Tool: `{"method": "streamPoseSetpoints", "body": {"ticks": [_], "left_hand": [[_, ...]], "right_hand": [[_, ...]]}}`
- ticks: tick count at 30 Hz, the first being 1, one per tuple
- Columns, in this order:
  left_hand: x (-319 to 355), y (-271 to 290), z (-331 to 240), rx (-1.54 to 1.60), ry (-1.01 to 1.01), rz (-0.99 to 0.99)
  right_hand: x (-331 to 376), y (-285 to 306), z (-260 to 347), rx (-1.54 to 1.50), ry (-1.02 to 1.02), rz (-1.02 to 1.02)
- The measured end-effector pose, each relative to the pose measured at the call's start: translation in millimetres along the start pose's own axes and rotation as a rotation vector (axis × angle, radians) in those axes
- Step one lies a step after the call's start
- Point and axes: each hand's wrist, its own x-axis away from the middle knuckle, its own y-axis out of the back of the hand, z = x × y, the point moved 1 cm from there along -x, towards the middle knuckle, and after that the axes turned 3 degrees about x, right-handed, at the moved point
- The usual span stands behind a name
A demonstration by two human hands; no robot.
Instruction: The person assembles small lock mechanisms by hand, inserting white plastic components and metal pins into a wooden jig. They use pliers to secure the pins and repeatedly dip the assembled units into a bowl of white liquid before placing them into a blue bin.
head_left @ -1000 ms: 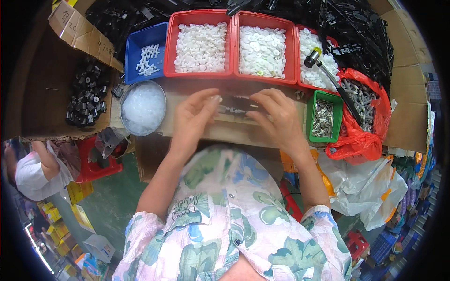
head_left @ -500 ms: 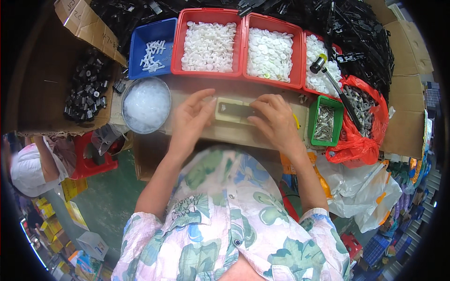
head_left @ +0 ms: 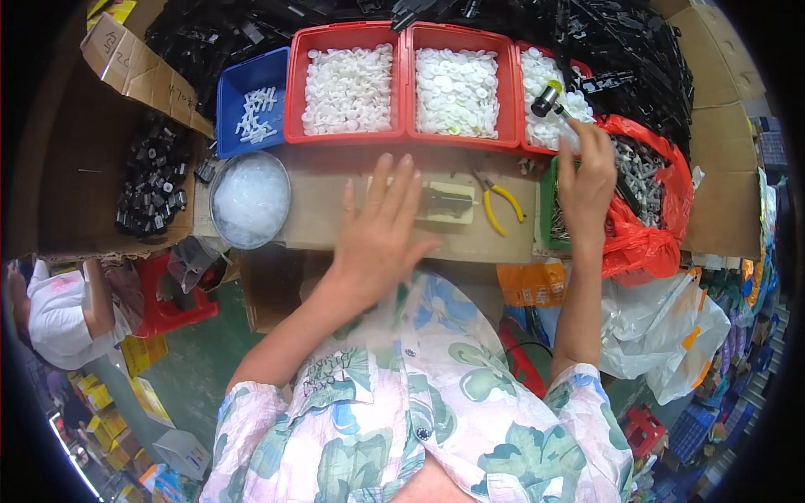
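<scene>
We have our left hand (head_left: 379, 230) open and empty, fingers spread over the left end of the cream block (head_left: 463, 215) on the desk (head_left: 320, 205). At its three o'clock lie yellow-handled pliers (head_left: 509, 199). Between two and three, our right hand (head_left: 589, 178) curls at the hammer (head_left: 545, 99); its grip we cannot tell.

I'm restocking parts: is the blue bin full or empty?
Neither: the blue bin is partly filled; white pieces cover some of its floor, with bare blue around.
</scene>
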Motion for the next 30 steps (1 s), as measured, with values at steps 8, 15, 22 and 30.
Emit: {"method": "streamPoseSetpoints", "body": {"ticks": [8, 15, 22, 30], "left_hand": [[-2.0, -18.0, 7.2, -0.077, -0.117, 0.036], [-0.6, -27.7, 17.0, -0.154, -0.206, -0.042], [-2.3, -29.1, 15.2, -0.189, -0.24, -0.066], [-1.8, -30.5, 15.1, -0.215, -0.247, -0.078]], "right_hand": [[-1.6, -1.4, -44.0, 0.271, 0.026, 0.116], [41.2, 33.4, 31.6, -0.299, 0.102, 0.287], [73.8, 44.2, 59.7, -0.281, -0.002, 0.564], [79.2, 51.7, 66.9, -0.335, 0.02, 0.573]]}}
